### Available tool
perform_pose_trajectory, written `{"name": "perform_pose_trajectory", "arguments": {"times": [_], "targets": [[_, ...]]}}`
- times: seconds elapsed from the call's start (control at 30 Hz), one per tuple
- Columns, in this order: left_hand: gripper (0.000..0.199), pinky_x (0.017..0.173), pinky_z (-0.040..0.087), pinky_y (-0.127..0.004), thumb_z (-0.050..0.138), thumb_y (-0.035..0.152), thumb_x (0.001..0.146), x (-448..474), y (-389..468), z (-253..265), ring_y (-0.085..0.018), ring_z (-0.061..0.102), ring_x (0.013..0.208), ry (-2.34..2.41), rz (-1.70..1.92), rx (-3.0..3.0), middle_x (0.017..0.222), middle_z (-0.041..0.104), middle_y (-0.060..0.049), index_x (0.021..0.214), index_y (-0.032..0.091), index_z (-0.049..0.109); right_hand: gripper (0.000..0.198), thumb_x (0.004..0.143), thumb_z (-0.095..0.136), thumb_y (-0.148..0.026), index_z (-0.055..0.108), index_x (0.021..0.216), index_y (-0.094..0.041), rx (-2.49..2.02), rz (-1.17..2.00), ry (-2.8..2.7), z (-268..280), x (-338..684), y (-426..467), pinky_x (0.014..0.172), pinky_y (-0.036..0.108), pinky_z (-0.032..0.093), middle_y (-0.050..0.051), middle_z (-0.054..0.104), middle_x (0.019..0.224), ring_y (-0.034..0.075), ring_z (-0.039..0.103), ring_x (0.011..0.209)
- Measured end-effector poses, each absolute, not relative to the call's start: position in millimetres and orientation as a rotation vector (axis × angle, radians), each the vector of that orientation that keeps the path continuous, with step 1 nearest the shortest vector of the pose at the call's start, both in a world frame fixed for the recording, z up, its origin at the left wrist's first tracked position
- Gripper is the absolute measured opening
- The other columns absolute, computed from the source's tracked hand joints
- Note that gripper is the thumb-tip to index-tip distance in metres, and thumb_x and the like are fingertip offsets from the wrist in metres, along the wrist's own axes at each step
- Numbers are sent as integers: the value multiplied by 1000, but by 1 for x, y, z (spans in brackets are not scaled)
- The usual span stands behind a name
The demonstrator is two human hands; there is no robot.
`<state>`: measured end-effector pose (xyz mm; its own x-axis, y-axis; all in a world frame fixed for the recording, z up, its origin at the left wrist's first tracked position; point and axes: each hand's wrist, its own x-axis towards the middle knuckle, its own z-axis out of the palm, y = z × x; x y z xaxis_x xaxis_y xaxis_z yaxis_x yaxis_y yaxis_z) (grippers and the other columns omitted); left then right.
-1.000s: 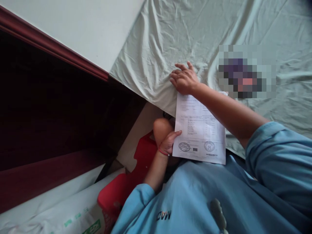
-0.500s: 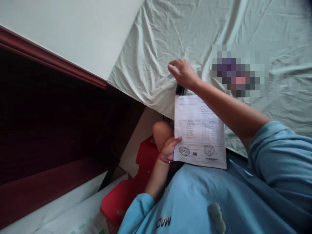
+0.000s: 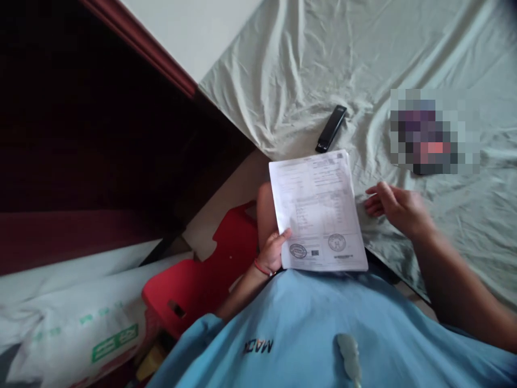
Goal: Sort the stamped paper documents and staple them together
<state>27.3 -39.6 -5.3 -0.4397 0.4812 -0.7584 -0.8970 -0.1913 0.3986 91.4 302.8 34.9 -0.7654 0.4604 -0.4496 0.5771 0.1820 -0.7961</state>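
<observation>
My left hand point(image 3: 273, 251) grips the lower left edge of a sheaf of printed papers point(image 3: 317, 210), thumb on top. Printed tables and round and oval ink stamps show on the top sheet, which lies over my lap. To the right of the sheaf, my right hand point(image 3: 399, 207) hovers over the bed sheet, fingers loosely bent and apart, with nothing in it. Just beyond the papers' top edge a long black stapler point(image 3: 332, 128) lies on the cloth, touched by neither hand.
A pale, wrinkled sheet point(image 3: 375, 59) covers the surface ahead. A blurred-out dark item point(image 3: 428, 134) rests on it at the right. At the lower left are a red plastic chair point(image 3: 189, 296) and a white sack point(image 3: 81, 328). Dark wooden furniture point(image 3: 100, 134) stands at the left.
My right hand has moved back and to the right, away from the stapler, which now shows fully. The left hand keeps hold of the papers, which have tilted slightly.
</observation>
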Motion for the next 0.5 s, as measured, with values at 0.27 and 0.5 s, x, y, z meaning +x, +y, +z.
{"name": "perform_pose_trajectory", "arguments": {"times": [0.27, 0.5], "targets": [[52, 123, 54, -52, 101, 28, 74, 29, -17, -7, -35, 80, 123, 1110, 1889, -652, 115, 87, -13, 120, 14, 81, 51, 85, 78, -68, 74, 117, -28, 763, -1641, 2485, 28, 66, 274, 63, 41, 62, 5, 80, 82, 27, 76, 72], [48, 123, 52, -47, 99, 45, 74, 18, -12, 0, -35, 73, 136, 1224, 1959, -560, 113, 88, -10, 109, 17, 82, 28, 86, 78, -51, 73, 105, -31, 817, -1664, 2398, 26, 73, 284, 57, 40, 62, 5, 80, 86, 29, 77, 74]]}}
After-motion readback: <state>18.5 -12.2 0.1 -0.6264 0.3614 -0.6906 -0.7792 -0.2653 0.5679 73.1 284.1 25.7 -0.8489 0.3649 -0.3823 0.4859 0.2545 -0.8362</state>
